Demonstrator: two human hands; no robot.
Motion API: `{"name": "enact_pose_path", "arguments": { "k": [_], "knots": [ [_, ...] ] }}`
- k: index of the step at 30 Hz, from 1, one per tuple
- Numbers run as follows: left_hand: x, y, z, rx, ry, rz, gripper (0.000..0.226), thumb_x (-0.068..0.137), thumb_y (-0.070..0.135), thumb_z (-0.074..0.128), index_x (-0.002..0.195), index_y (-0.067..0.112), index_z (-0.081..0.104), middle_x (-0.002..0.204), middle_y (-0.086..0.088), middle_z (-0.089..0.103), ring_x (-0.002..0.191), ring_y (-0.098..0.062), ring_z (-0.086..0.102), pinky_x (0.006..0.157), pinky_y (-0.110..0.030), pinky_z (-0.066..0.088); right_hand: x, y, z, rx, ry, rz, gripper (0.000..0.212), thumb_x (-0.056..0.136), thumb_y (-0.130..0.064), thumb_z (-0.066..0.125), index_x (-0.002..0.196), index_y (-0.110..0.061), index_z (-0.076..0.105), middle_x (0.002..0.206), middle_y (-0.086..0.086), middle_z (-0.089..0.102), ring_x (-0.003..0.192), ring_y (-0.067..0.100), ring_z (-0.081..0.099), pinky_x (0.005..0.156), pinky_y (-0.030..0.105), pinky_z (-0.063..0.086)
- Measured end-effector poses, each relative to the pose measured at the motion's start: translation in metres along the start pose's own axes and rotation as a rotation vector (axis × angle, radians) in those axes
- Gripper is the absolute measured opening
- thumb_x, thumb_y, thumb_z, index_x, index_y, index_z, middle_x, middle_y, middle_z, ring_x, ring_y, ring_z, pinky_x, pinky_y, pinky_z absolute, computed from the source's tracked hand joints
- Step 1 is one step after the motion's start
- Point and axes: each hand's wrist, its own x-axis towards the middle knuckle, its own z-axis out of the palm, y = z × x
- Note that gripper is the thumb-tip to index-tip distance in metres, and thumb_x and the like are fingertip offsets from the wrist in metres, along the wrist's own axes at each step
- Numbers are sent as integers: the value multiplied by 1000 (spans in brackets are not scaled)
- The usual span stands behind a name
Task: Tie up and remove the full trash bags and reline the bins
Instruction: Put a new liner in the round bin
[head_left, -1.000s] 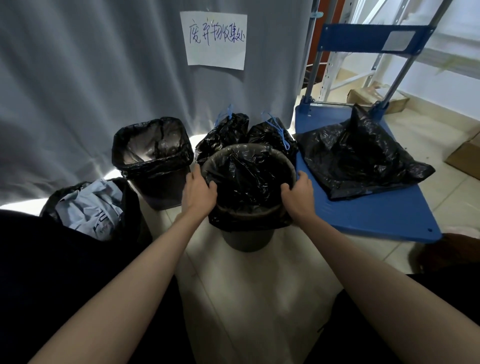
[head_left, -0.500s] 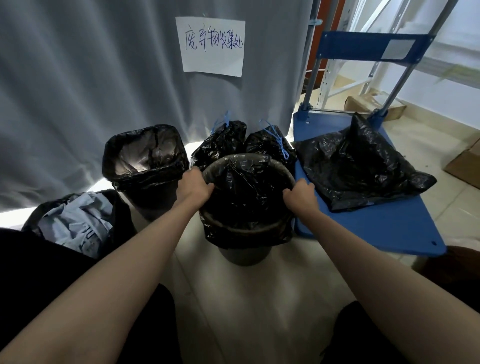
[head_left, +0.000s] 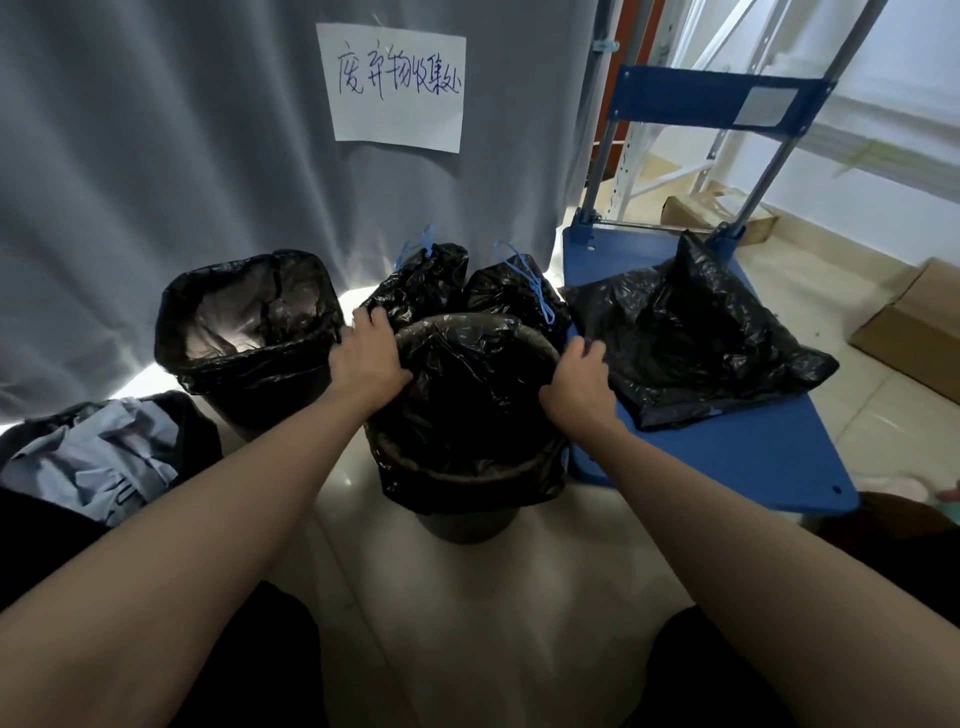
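Now both my hands have slid back along the round bin's rim, left hand and right hand fingers curled on the liner; relining nearly done.

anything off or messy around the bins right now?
Nothing spilled. One oddity: a loose black bag lies crumpled on the blue cart rather than in a bin. Both hands are at the round bin's liner rim.

Two lined bins; two tied bags; one loose bag; one cart; two hands.
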Motion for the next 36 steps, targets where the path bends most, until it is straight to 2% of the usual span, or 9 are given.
{"name": "enact_pose_path", "arguments": {
  "k": [3, 5, 9, 15, 19, 22, 26, 30, 36],
  "knots": [
    [-1, 1, -7, 71, 229, 418, 39, 77, 28, 72, 105, 13, 49, 113, -8, 47, 103, -29, 51, 78, -40, 47, 3, -6, -3, -269, 180, -241, 46, 81, -14, 65, 121, -9, 43, 126, 14, 39, 111, 35, 44, 84, 41, 43],
    [-7, 3, -8, 66, 29, 588, 22, 83, 35, 66, 94, 20, 53, 107, -1, 48, 102, -25, 54, 75, -38, 49, 6, -9, -5, -403, 137, -400, 40, 83, -20, 62, 120, -13, 51, 125, 12, 44, 113, 33, 43, 90, 42, 39],
    [-21, 10, 3, 324, -525, 480, 60, 89, 68, 43, 127, 23, 58, 129, -4, 57, 116, -24, 56, 89, -34, 44, 1, -22, -4, -553, -291, -521, 29, 91, -36, 55, 114, -20, 64, 117, 7, 61, 117, 28, 51, 108, 46, 25],
    [-36, 19, 12, 581, -667, 413, 76, 95, 68, 13, 148, 19, 37, 151, -7, 40, 138, -28, 38, 110, -40, 28, -10, -28, -2, -765, -582, -443, 48, 100, -46, 39, 134, -14, 51, 137, 9, 51, 131, 30, 45, 119, 54, 0],
    [-31, 33, -1, 525, -639, 453, 68, 96, 63, 30, 142, 16, 45, 145, -10, 46, 133, -30, 45, 106, -38, 35, -6, -35, -12, -672, -467, -506, 40, 98, -41, 46, 122, -11, 56, 126, 11, 57, 123, 31, 51, 119, 51, 8],
    [-23, 37, -13, 440, -283, 661, 43, 95, 46, 48, 120, 13, 62, 126, -9, 59, 114, -28, 58, 91, -37, 46, 1, -35, -21, -600, -179, -578, 28, 92, -31, 54, 109, -12, 65, 116, 11, 63, 118, 31, 51, 111, 44, 25],
    [-12, 40, -10, 395, -34, 722, 36, 94, 31, 47, 121, 11, 61, 124, -8, 55, 115, -28, 54, 98, -40, 44, 6, -23, -23, -565, -29, -490, 27, 91, -21, 57, 116, -13, 64, 132, 11, 47, 124, 33, 38, 102, 47, 34],
    [-4, 42, 13, 394, -163, 638, 52, 100, 37, 36, 143, 10, 42, 146, -8, 44, 132, -27, 44, 106, -42, 39, 8, -9, -20, -462, -43, -404, 32, 90, -12, 56, 122, -11, 56, 132, 10, 41, 121, 34, 39, 96, 48, 38],
    [8, 49, 37, 604, -430, 467, 68, 100, 56, 22, 156, 19, 11, 164, -2, 8, 150, -23, 9, 119, -47, 8, 9, 1, -15, -421, -83, -357, 23, 91, -6, 52, 113, -9, 59, 124, 10, 46, 114, 34, 44, 92, 47, 39]
  ]
}}
